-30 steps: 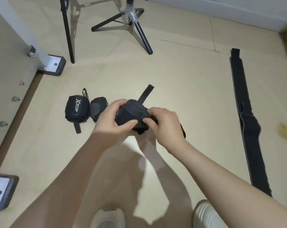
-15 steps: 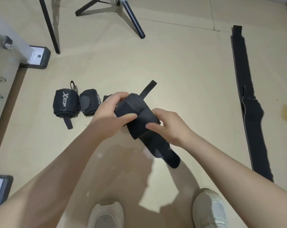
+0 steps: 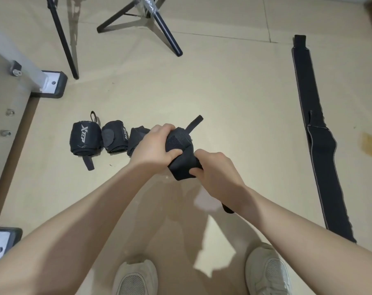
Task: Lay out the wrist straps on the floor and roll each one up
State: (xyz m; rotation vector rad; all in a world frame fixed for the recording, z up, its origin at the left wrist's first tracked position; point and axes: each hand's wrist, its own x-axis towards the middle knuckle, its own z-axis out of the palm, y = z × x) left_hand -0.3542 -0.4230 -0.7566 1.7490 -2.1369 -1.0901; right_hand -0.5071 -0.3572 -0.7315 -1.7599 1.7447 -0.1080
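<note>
A black wrist strap roll (image 3: 178, 143) is held above the floor between both hands. My left hand (image 3: 153, 147) grips the rolled part, thumb underneath. My right hand (image 3: 215, 169) pinches the strap's loose tail, whose end hangs out below my right wrist. A thin loop sticks up from the roll's far end. Three rolled straps lie side by side on the floor to the left: one with white lettering (image 3: 85, 139), a second (image 3: 114, 136), and a third (image 3: 136, 138) partly hidden by my left hand. One long black strap (image 3: 317, 133) lies flat and unrolled at the right.
A black tripod's legs (image 3: 159, 22) stand at the top. A white frame post with black-edged feet (image 3: 51, 84) runs along the left, with another foot (image 3: 2, 243) at the lower left. My two shoes (image 3: 266, 271) are at the bottom edge.
My right hand has pulled the loose tail in closer and wrapped more of it onto the roll. The hanging tail is now mostly hidden behind my right wrist.
</note>
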